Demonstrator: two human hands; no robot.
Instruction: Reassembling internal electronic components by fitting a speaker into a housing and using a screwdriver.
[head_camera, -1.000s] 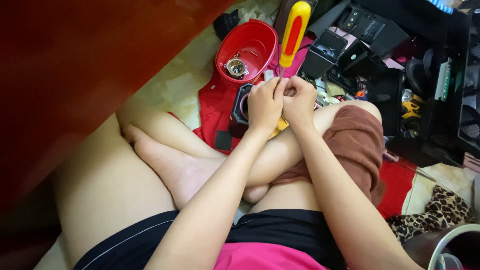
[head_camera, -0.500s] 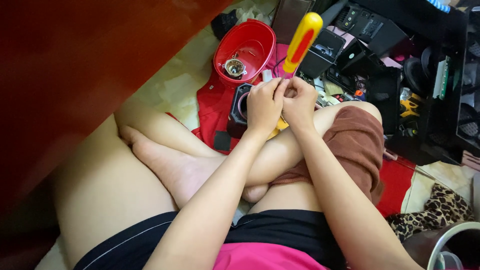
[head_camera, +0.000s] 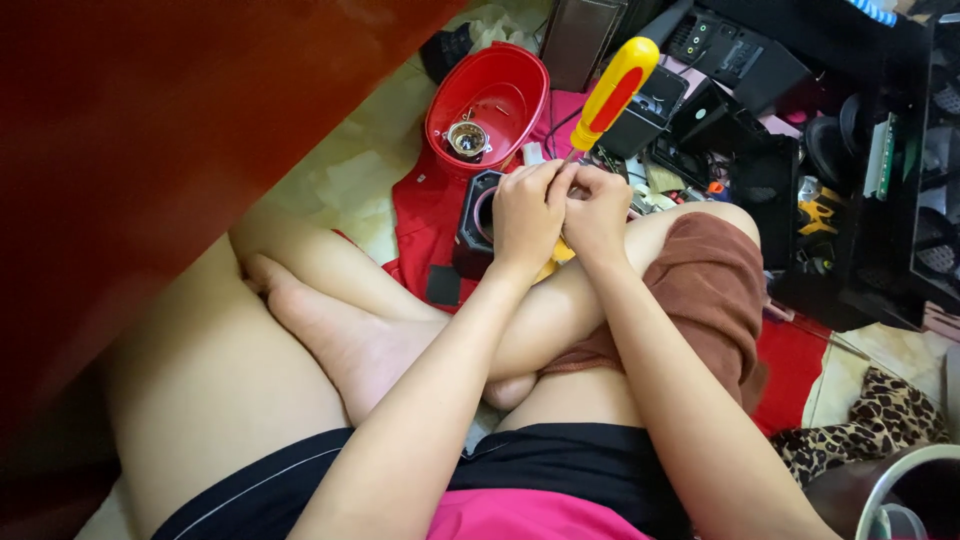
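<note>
The shaft and tip of the yellow-and-red screwdriver (head_camera: 618, 90) are hidden behind the left hand (head_camera: 528, 215) and right hand (head_camera: 600, 215). Whatever the hands grip is covered, possibly something yellow beneath them. The black speaker box (head_camera: 472, 225) left of the hands is half concealed. Small contents of the red bowl (head_camera: 490, 100) beyond them are indistinct.

The screwdriver (head_camera: 615, 92) has a thick yellow handle with a red stripe along its side. It stands tilted, the handle leaning up and away to the right above the fingers (head_camera: 545, 180), its thin shaft running down between the fingertips of both hands, where the tip is hidden. A small black speaker box (head_camera: 476, 222) with a round opening ringed in pale trim sits upright just left of the fingers, touching the near knuckles.
</note>
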